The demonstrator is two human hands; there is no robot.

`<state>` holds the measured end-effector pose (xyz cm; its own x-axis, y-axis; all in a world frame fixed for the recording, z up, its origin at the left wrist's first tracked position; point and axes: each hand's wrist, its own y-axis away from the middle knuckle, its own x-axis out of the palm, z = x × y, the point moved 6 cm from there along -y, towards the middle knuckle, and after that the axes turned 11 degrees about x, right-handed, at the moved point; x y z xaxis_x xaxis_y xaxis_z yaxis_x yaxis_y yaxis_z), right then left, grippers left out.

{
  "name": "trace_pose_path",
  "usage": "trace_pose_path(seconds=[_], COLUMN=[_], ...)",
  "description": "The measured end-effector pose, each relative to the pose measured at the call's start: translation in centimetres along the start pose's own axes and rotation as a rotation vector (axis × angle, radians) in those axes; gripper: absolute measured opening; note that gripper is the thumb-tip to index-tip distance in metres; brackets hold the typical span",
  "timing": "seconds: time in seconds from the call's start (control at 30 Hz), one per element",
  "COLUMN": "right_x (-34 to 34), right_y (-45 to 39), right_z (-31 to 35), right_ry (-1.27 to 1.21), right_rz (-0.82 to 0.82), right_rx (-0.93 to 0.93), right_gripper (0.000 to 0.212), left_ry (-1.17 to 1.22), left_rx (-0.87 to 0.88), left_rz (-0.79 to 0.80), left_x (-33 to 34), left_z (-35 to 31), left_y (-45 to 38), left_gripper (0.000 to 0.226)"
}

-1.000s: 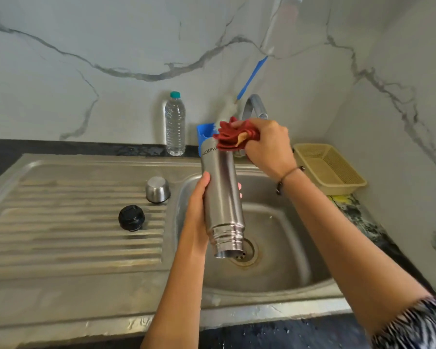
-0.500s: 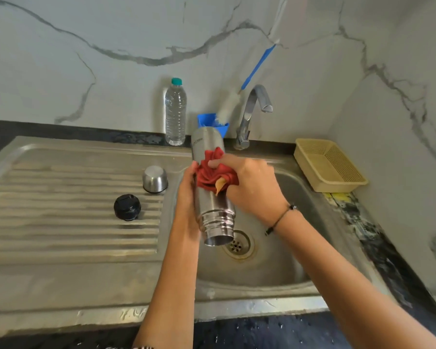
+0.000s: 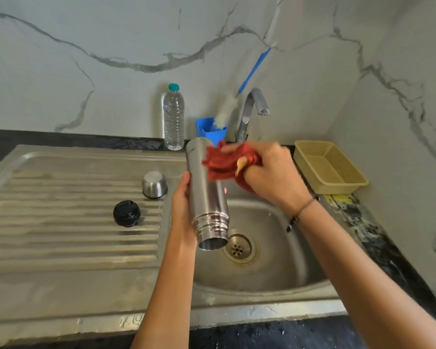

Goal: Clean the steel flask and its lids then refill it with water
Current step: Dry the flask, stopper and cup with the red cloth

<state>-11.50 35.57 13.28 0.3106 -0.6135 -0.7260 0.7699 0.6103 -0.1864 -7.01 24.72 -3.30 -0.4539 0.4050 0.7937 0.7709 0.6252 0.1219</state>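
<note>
1. Left hand (image 3: 184, 210): one. It is gripping the steel flask (image 3: 207, 195) around its lower body, thumb on the near side, fingers curled behind.
2. Right hand (image 3: 272, 172): one. It is clutching a bunched red cloth (image 3: 224, 162) and pressing it against the upper part of the flask wall.
3. Steel flask: one. It is being held upside down and slightly tilted above the sink bowl (image 3: 275, 248), open mouth pointing down, just over the drain (image 3: 238, 248).
4. Step in hand, as judged: wiping the outside of the flask dry. Doing it well is likely calling for a firm left-hand hold, long strokes along the whole length, turning the body between strokes, and keeping the mouth down so leftover water is draining into the bowl.
5. Lids: two, both lying on the ribbed drainboard (image 3: 61, 222) near its right edge. The steel cap (image 3: 154, 184) is sitting mouth down toward the back; the black inner lid (image 3: 126, 213) is lying near it, toward the front.
6. Plastic water bottle (image 3: 173, 117): one, standing upright at the back edge of the sink unit.
7. Blue holder (image 3: 210, 131): one, carrying one bottle brush (image 3: 227, 109), beside the tap (image 3: 252, 109).
8. Tap: one; no water is showing.
9. Yellow basket (image 3: 330, 167): one, at the counter's back right corner.
</note>
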Motion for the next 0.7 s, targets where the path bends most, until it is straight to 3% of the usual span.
trace_pose_path(seconds=[0.1,0.27,0.43,0.6,0.7], right_x=[-0.4,1.6,4.0,4.5,5.0], right_y=[-4.2,-7.4,-4.9,-1.2,2.3], right_z=[0.8,1.4,1.4,0.2,0.0], right_ry=[0.008,0.185,0.333,0.297,0.205], right_rz=[-0.125,-0.084,-0.027,0.081,0.038], right_rx=[0.021,0.028,0.004,-0.003,-0.105], right_gripper=[0.035,0.035,0.04,0.045,0.044], left_ry=[-0.002,-0.078,-0.088,0.081,0.184], left_rx=[-0.045,-0.049,0.039,0.034,0.007], left_rz=[0.042,0.016,-0.018,-0.016,-0.01], left_x=[0.4,0.6,-0.1,-0.2,0.2], left_z=[-0.1,-0.8,-0.7,-0.1,0.2], left_y=[0.3,0.4,-0.2,-0.4,-0.4], left_gripper=[0.058,0.069,0.053,0.039,0.04])
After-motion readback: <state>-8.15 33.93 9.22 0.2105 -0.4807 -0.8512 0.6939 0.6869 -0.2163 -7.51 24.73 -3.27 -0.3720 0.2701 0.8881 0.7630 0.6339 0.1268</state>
